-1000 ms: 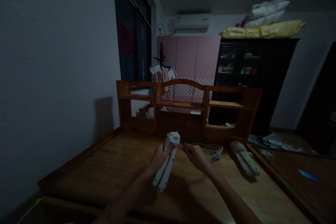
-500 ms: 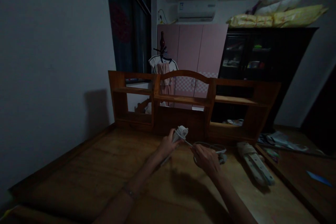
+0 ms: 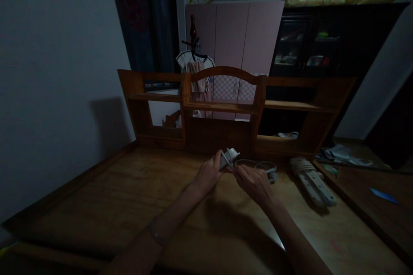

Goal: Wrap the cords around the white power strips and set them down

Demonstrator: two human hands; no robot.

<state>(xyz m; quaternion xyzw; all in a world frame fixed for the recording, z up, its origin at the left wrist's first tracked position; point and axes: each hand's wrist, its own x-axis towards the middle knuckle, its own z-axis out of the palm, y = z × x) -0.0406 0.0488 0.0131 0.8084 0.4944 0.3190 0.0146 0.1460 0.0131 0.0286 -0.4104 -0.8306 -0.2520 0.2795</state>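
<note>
My left hand (image 3: 208, 175) is closed around a white power strip (image 3: 231, 154), whose far end sticks out past the fingers. A pale cord loops around the strip close to my left fingers. My right hand (image 3: 254, 181) pinches that cord just to the right of the strip. The loose cord (image 3: 262, 163) curves over the wooden surface beyond my right hand and ends near a grey plug (image 3: 272, 177). Both hands are above the wooden board (image 3: 129, 206). Much of the strip is hidden by my left fingers.
To the right lie white power strips (image 3: 314, 187) with cord wound at one end. A wooden shelf unit (image 3: 222, 106) stands across the back of the board. The wall (image 3: 58, 94) rises at left. A blue piece (image 3: 383, 195) lies on the lower surface at right.
My right hand has come closer to the left hand and the power strip, with the cord between them shortened. The strip's end has turned more to the right. The camera view has tilted downward.
</note>
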